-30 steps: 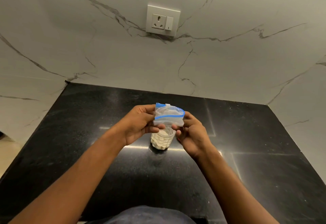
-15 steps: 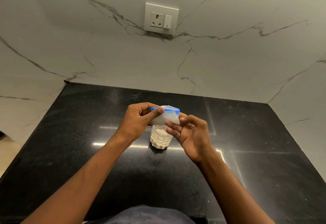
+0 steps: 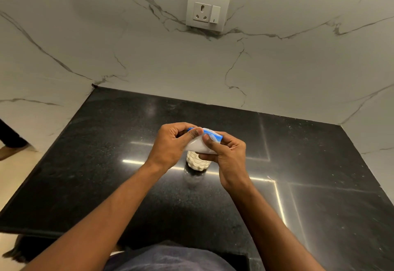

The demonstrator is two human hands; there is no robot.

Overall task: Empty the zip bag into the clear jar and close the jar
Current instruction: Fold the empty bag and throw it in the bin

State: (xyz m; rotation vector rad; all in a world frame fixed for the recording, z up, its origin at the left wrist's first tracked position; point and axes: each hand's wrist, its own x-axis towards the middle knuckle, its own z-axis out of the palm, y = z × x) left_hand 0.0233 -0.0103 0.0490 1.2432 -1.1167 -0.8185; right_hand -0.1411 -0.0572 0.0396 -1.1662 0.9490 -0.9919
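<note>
Nearest the camera, the person's two forearms reach forward over the black worktop (image 3: 106, 164). Just past the wrists stands the clear jar (image 3: 197, 163), upright on the worktop and already filled with pale, rounded pieces up to where the hands hide its mouth. No lid can be seen on it or anywhere on the worktop.

Directly above the jar, both hands meet around the zip bag (image 3: 201, 142). The left hand (image 3: 173, 143) is closed on the bag's left end, thumb pressed across its top near the blue zip strip. The right hand (image 3: 227, 153) is closed on the right end, thumb on the plastic and fingers curled beneath. The bag looks crumpled and nearly flat between them, with no contents visible inside.

Beyond the hands, the worktop runs back to a marble wall (image 3: 149, 61) carrying a white socket and switch plate (image 3: 207, 10).

Judging from this, the emptying appears finished or nearly so. What seems left is setting the bag aside, finding the lid, and closing the jar.
</note>
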